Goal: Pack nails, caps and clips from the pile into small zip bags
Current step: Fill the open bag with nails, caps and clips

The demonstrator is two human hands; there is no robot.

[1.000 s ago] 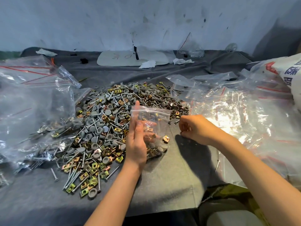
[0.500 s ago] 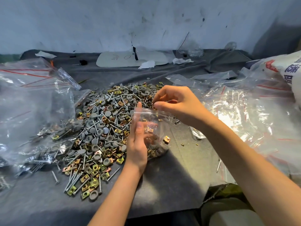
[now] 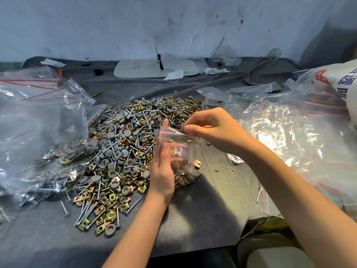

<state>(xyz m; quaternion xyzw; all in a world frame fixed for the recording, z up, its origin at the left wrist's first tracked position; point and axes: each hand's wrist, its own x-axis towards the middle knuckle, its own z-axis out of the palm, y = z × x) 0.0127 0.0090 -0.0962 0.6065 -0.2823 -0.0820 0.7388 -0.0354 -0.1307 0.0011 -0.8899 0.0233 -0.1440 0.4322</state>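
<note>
Centrally, toward the near edge of the counter [image 3: 202, 209], a small zip bag [image 3: 190, 149] is held upright, its bottom resting on the grey cloth. Its long axis is stood roughly vertical, with the open mouth pointed up and slightly toward the far edge. Clips and grey caps are seen settled in its bottom. The bag's left side is gripped by the left hand [image 3: 164, 169], thumb in front, fingers behind, index finger raised straight. The right hand [image 3: 214, 130] is curled at the mouth, thumb tip laid on the top rim; whether the rim or a small part is pinched cannot be told. The pile [image 3: 125, 151] of nails, caps and clips is spread just left of the bag. Large clear bags [image 3: 38, 122] are heaped at the left edge, and more plastic bags [image 3: 289, 142] at the right edge.
</note>
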